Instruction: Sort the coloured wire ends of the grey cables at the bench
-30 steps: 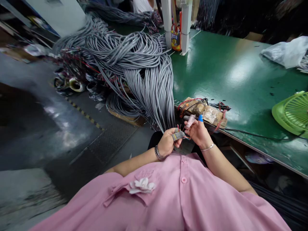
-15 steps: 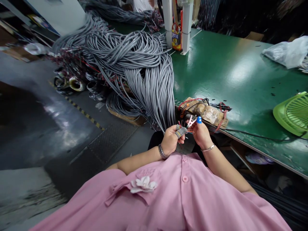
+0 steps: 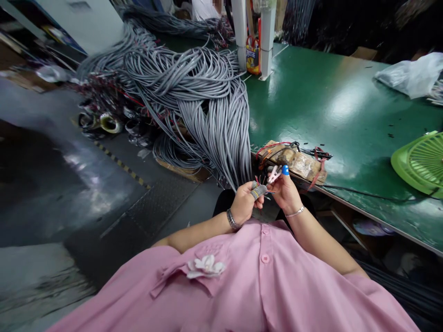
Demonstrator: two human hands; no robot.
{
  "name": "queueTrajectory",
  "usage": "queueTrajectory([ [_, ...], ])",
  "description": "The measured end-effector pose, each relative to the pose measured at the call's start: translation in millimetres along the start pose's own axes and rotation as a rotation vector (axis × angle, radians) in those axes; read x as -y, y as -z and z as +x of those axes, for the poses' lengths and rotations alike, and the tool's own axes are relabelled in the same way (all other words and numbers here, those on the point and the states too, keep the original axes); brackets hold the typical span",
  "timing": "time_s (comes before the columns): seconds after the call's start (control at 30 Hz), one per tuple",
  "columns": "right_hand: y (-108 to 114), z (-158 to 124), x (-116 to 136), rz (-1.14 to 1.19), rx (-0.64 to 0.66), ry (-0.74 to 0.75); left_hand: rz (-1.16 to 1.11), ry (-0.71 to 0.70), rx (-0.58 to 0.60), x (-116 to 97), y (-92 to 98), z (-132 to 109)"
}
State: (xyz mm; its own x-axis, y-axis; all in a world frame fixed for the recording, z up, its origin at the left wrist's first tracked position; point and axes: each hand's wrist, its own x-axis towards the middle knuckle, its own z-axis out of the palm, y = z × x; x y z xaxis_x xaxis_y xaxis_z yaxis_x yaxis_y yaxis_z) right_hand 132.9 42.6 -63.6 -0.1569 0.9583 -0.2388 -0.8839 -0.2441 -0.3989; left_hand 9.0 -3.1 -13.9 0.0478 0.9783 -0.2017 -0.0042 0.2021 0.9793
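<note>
My left hand point(image 3: 246, 200) is closed around a bunch of thin coloured wires point(image 3: 259, 180), with a grey, yellow-striped cover on its thumb. The wire ends, some red, fan out above the thumb. Close beside it, my right hand point(image 3: 288, 192) is closed with a pale pink clip point(image 3: 274, 174) at its fingers. A blue cover point(image 3: 285, 170) caps the right thumb. The clip's tip points toward the wires, but whether it touches them I cannot tell. Just beyond both hands is a tape-wrapped block point(image 3: 297, 161) at the table edge.
Grey cables point(image 3: 214, 87) lie heaped on the left and hang over the edge of the green table point(image 3: 311, 101). A green fan point(image 3: 420, 161) stands at the right, its black cord along the edge. White posts point(image 3: 266, 41) rise at the back. A plastic bag point(image 3: 411, 74) lies far right.
My right hand has shifted slightly left, and the clip has turned a little in its fingers. My left hand stays nearly in place, still gripping the wires.
</note>
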Motion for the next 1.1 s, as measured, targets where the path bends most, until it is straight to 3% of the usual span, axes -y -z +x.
queueTrajectory([
  [0.13, 3, -4, 4, -0.031, 0.023, -0.044, -0.022, 0.007, 0.009, -2, 1.9, -7],
  [0.5, 30, -15, 5, -0.137, 0.284, -0.294, -0.006, 0.012, -0.002, -1, 8.5, -17],
  [0.67, 34, -37, 8, -0.323, 0.437, -0.189, 0.006, -0.025, -0.034, 3, 10.0, -11],
  [0.9, 23, -49, -4, -0.577, 0.189, 0.175, 0.073, -0.029, -0.041, 8, 11.6, -7],
  [1.1, 24, -43, -7, -0.498, 0.171, 0.090, 0.249, -0.049, 0.194, 0, 13.8, -12],
])
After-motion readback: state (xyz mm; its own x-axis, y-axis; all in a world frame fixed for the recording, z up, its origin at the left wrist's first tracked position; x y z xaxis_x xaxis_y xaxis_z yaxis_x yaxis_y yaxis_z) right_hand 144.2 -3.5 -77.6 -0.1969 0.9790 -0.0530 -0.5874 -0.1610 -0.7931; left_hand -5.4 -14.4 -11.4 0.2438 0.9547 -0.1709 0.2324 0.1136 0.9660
